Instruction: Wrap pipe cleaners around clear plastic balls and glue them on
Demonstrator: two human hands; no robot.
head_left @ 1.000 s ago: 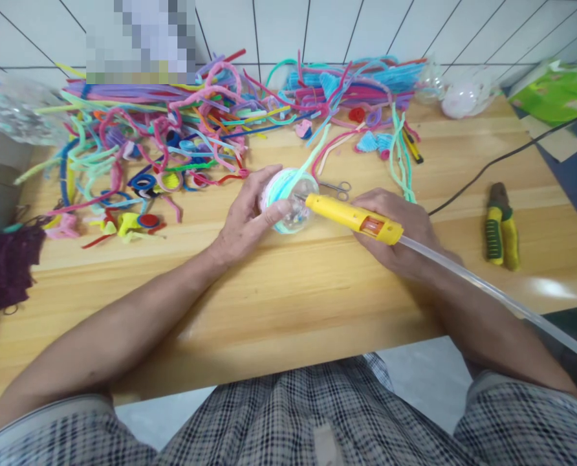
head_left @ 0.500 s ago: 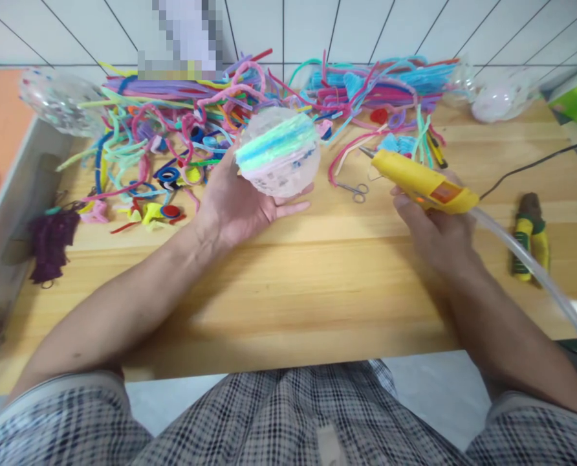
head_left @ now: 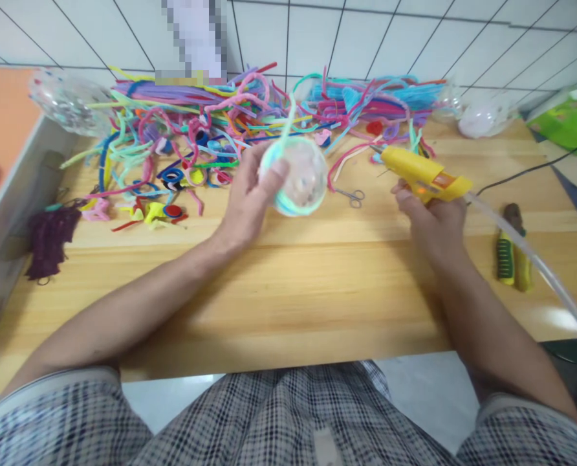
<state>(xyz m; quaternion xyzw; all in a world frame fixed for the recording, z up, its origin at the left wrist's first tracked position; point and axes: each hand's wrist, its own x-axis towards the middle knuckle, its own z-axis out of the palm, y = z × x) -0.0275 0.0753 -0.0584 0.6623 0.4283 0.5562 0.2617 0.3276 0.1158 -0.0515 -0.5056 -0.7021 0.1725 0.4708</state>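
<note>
My left hand point(head_left: 255, 194) grips a clear round ball point(head_left: 305, 175) by its left side, with the thumb across the near face. Green and blue pipe cleaners wrap around the ball, and a loose pale green pipe cleaner end point(head_left: 289, 120) sticks up from its top. Held in my right hand point(head_left: 431, 217) is a yellow hot glue gun point(head_left: 422, 171), nozzle pointing left toward the ball but apart from it. A long clear glue stick point(head_left: 526, 249) trails from its back. Small scissors point(head_left: 352, 197) lie on the wooden table between my hands.
Many coloured pipe cleaners point(head_left: 172, 97) are heaped along the tiled wall. Clear balloon-like balls lie at the back left point(head_left: 70, 100) and back right point(head_left: 482, 120). Green-and-yellow pliers point(head_left: 511, 252) rest at the right, near the black cord point(head_left: 516, 169). A purple tasselled piece point(head_left: 50, 239) lies at the left.
My left hand has turned the ball, and its thumb now lies over the front. The loose green end now stands upright. The glue gun stays in my right hand, nearly in place.
</note>
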